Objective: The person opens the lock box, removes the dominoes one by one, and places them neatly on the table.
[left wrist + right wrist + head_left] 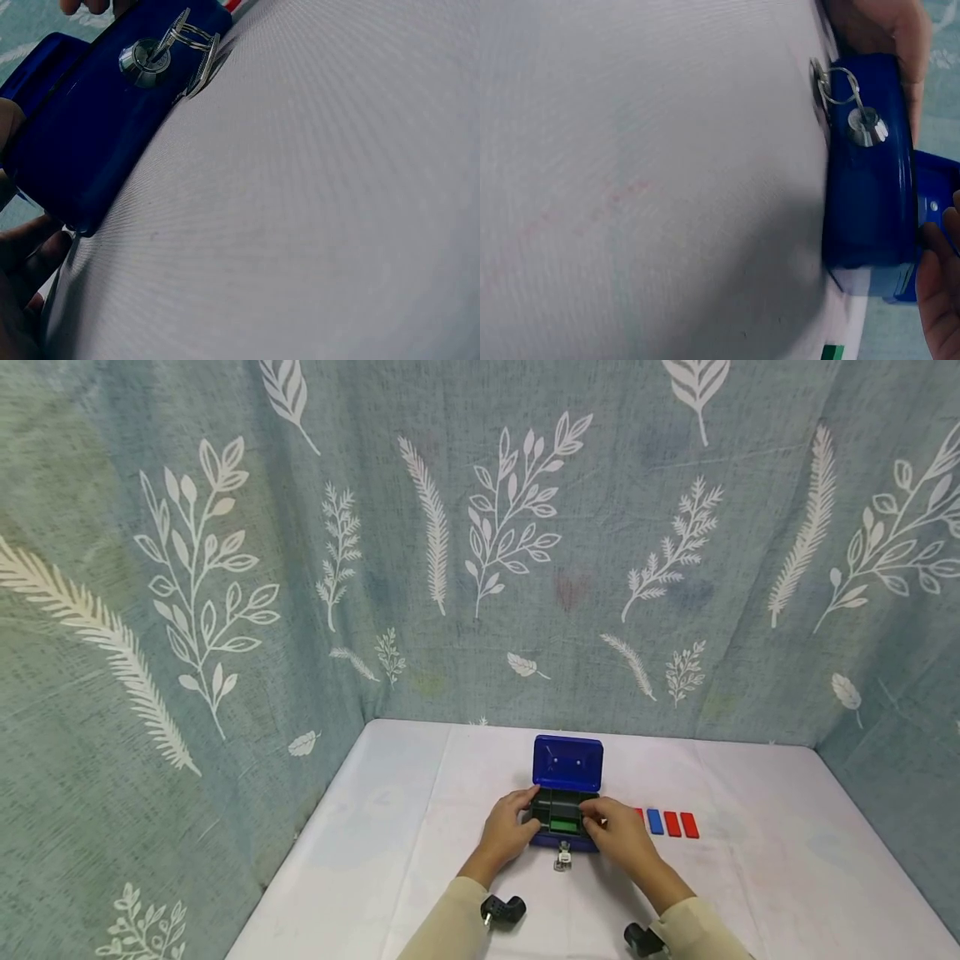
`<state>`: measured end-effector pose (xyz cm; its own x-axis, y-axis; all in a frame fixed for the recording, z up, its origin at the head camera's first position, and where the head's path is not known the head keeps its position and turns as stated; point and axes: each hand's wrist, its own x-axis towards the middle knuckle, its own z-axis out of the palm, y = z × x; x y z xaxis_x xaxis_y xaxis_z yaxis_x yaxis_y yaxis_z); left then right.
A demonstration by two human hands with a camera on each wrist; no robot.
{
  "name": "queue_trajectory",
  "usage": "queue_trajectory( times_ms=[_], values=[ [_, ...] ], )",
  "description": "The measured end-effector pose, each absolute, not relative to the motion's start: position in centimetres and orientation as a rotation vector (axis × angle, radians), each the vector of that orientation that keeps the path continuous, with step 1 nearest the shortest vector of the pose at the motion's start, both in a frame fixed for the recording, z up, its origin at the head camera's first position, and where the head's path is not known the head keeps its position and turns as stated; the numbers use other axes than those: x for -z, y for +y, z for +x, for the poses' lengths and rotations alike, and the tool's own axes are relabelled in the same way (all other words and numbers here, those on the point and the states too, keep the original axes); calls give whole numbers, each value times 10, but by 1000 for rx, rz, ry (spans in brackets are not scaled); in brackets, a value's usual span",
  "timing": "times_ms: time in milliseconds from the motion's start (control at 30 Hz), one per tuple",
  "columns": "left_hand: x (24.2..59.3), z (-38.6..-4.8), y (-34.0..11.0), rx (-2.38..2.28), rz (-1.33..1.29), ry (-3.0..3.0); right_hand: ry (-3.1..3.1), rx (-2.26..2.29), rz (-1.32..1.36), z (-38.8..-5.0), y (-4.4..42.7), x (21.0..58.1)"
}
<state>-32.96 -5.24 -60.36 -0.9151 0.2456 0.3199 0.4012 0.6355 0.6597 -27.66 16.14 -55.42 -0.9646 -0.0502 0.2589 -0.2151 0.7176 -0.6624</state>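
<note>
A blue metal cash box [545,841] stands on the table with its lid [567,763] raised at the back. Inside is a dark tray [572,799] with compartments, and a green piece [565,826] lies in the front one. My left hand [506,833] grips the box's left side, thumb over the rim. Over the tray's right part hovers my right hand [618,832], its fingers bent close together. Whether anything is pinched there is hidden. Keys on a ring [196,41] hang from the front lock [868,127].
Right of the box lie a blue tile [656,822] and red tiles [682,825] in a row, one partly behind my right hand. A green thing [832,352] shows at the right wrist view's bottom. Leaf-patterned curtains [450,668] surround the white-covered table [405,827].
</note>
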Motion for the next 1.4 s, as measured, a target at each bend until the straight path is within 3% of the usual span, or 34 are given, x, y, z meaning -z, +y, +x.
queue_trajectory(
  times_ms=[600,1400],
  values=[
    [607,-327,-52,1114,-568,-2655,-2748,-436,645,-275,141,558],
    [603,-329,-53,1124,-550,-2666,-2684,-192,763,-273,132,564]
  ],
)
